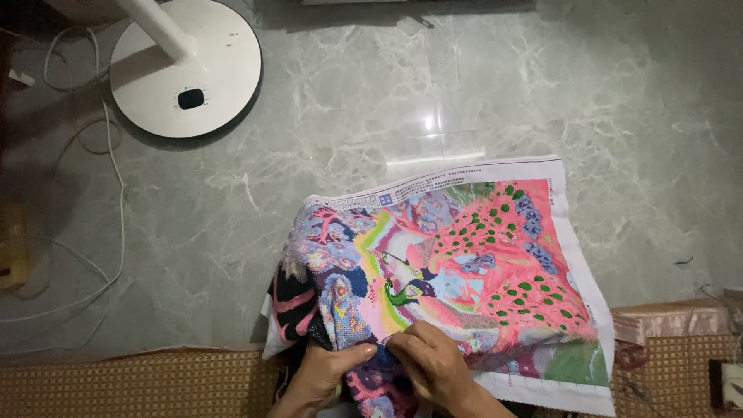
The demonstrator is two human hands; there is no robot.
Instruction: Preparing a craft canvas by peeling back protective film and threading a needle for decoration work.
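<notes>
A large cross-stitch cloth [480,263] printed in pink, green, blue and purple lies over my lap, its white border toward the far side and right. My left hand [329,370] grips the bunched, stitched left part of the cloth from below, thumb on top. My right hand [433,360] rests on the cloth close beside it, fingers curled and pinched together at the fabric. Whether a needle is between those fingers cannot be made out.
A white round fan base [182,70] with its pole stands on the grey marble floor [464,93] at the far left. White cables [116,201] trail across the floor. A woven brown mat [139,383] runs along the near edge.
</notes>
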